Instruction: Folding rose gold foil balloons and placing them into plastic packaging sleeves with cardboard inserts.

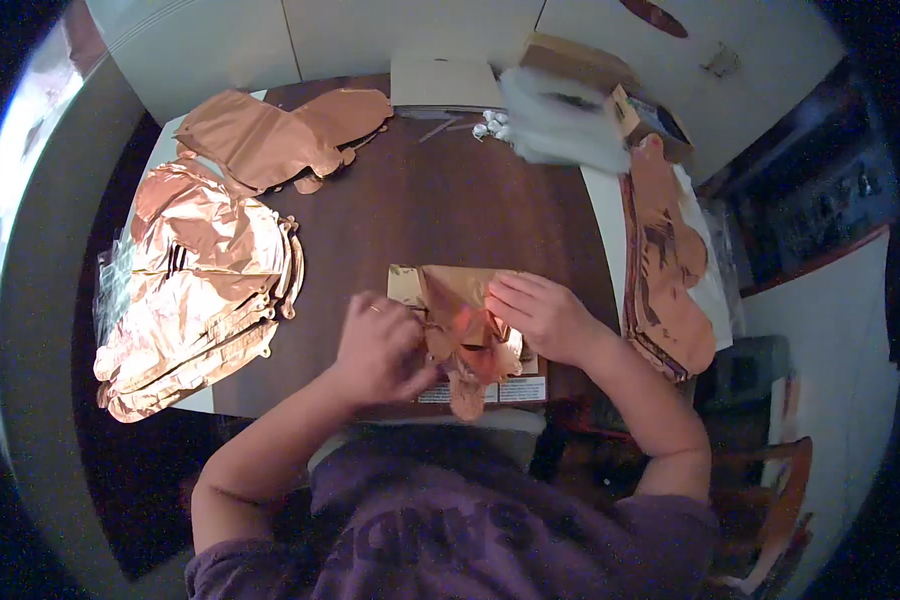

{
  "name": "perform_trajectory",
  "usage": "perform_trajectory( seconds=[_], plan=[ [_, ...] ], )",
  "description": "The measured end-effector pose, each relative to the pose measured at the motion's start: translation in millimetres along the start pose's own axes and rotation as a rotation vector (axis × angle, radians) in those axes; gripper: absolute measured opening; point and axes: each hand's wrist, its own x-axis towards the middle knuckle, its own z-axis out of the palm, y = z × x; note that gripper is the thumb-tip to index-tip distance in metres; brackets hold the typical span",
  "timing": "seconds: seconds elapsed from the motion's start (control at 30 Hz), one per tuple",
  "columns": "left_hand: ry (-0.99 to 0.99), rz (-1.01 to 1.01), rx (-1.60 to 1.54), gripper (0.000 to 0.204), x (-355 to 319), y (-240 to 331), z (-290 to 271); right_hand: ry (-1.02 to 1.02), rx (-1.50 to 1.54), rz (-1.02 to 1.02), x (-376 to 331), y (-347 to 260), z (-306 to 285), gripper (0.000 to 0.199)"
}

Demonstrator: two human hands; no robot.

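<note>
While both hands work at the table's near edge, the left hand pinches the folded foil balloon, fingers curled tight on its lower left corner. Right hand lies flat on the upper right part, fingers narrow, pressing it down. Balloon rests on a card, between the hands. Judgement: keep the right palm as anchor, crease slowly with the left, avoid tearing thin foil. Foil stack lies well left; more foil right.
</note>
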Motion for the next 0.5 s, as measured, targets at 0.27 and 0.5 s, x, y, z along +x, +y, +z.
perform_trajectory(
  seconds=[0.27, 0.5],
  plan=[
    [-0.430, 0.140, 0.049, 0.090, 27, -34, -10, -0.405, 0.251, 0.146, 27, -12, -51, 0.052],
    [-0.384, 0.220, 0.201, 0.091, 20, -29, -7, -0.286, -0.022, 0.485, 31, -44, -4, 0.078]
  ],
)
